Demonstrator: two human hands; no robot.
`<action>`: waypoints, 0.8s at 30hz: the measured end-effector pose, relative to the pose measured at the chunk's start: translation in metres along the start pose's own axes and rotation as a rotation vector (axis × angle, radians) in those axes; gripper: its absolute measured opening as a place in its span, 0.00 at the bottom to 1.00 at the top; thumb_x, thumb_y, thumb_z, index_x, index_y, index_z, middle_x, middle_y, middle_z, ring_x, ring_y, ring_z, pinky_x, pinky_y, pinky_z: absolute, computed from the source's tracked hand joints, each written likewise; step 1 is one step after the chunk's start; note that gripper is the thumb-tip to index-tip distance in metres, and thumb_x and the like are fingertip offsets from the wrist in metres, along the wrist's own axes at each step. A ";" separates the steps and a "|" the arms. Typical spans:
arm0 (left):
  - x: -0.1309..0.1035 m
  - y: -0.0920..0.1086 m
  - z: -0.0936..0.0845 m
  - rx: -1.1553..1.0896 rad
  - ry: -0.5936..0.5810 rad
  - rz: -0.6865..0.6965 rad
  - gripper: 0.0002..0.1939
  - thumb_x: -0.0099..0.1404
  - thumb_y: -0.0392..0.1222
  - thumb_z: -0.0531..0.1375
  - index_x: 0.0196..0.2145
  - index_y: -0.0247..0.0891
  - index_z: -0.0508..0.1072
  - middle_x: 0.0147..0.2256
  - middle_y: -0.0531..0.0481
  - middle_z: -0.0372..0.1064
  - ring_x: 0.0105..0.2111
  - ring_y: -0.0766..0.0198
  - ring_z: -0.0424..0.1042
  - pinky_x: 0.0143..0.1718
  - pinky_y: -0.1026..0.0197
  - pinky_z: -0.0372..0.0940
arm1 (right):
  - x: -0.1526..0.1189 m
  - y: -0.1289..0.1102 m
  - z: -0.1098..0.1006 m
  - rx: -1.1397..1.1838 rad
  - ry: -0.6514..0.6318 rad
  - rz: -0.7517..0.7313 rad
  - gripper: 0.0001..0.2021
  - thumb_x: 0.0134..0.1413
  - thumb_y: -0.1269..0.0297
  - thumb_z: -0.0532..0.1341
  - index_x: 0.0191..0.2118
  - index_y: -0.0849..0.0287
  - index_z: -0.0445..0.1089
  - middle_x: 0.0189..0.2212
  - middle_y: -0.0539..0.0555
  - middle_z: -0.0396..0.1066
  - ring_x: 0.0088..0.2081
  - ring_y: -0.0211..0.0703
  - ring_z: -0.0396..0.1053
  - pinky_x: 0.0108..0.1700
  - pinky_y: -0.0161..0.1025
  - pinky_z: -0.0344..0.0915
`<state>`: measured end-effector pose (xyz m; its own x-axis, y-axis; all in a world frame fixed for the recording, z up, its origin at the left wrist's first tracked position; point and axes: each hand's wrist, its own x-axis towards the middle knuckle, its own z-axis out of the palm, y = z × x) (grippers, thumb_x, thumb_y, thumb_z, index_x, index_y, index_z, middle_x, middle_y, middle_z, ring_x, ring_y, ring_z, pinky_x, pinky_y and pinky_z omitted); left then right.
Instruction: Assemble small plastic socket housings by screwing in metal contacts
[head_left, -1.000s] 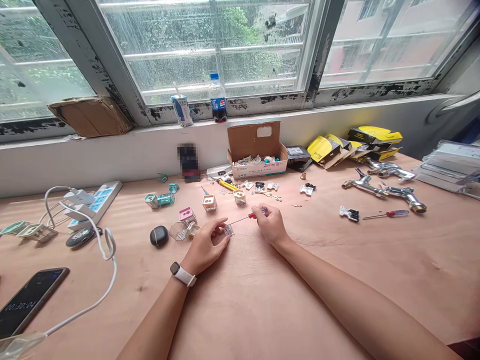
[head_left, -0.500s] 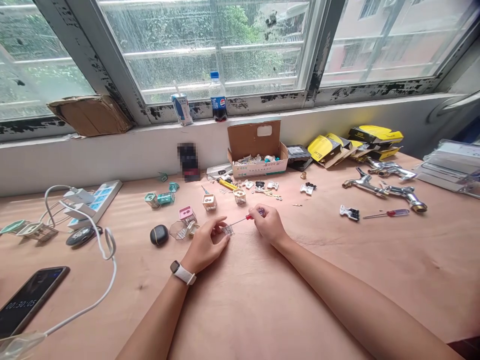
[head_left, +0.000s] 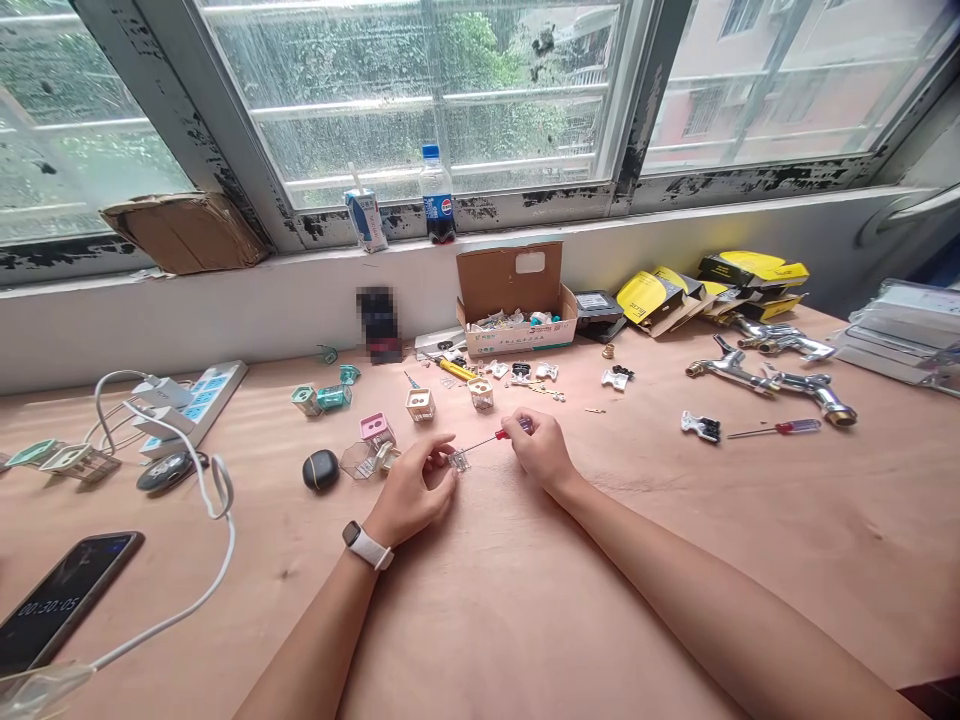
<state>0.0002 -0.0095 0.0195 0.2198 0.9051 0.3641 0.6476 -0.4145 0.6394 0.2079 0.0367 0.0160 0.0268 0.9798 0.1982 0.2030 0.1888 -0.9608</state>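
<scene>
Between the thumb and fingers of my left hand point(head_left: 414, 490) is a small clear piece point(head_left: 459, 461), held close to the tabletop. My right hand point(head_left: 541, 452) is closed round the handle of a screwdriver point(head_left: 501, 435), whose thin shaft points left and down to the clear piece. Whether its tip sits in a screw is too small to tell. Just beyond my left hand stands a pink two-hole pencil sharpener point(head_left: 376, 430), with a clear plastic cover point(head_left: 358, 461) beside it. Two cream sharpeners, one of them a two-hole sharpener point(head_left: 420, 404), stand farther back.
An open carton point(head_left: 517, 338) of small parts stands by the wall. At right lie metal taps point(head_left: 731, 368) and another screwdriver point(head_left: 780, 429). A black case point(head_left: 320, 470), a white cable point(head_left: 231, 550) and a phone point(head_left: 67, 600) lie on the left.
The whole view has shifted very slightly to the right. Both hands keep nearly the same pose, with the screwdriver still at the clear piece.
</scene>
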 end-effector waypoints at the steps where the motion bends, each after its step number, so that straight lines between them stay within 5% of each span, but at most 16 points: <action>1: 0.000 0.000 0.000 -0.005 0.002 0.000 0.20 0.62 0.38 0.60 0.52 0.38 0.71 0.40 0.46 0.76 0.35 0.62 0.73 0.39 0.58 0.71 | 0.000 0.000 0.000 -0.001 0.004 0.000 0.15 0.52 0.56 0.58 0.21 0.60 0.68 0.24 0.53 0.74 0.26 0.39 0.66 0.31 0.34 0.59; 24: 0.001 0.003 -0.001 0.006 0.053 -0.022 0.12 0.65 0.39 0.58 0.45 0.37 0.73 0.34 0.48 0.71 0.31 0.64 0.70 0.35 0.60 0.68 | 0.001 -0.001 -0.001 0.114 -0.013 0.059 0.17 0.51 0.51 0.60 0.22 0.59 0.66 0.17 0.52 0.67 0.25 0.41 0.67 0.28 0.34 0.57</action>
<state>0.0019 -0.0099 0.0224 0.1666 0.9077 0.3852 0.6563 -0.3937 0.6436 0.2089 0.0378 0.0173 0.0226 0.9901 0.1386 0.0889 0.1361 -0.9867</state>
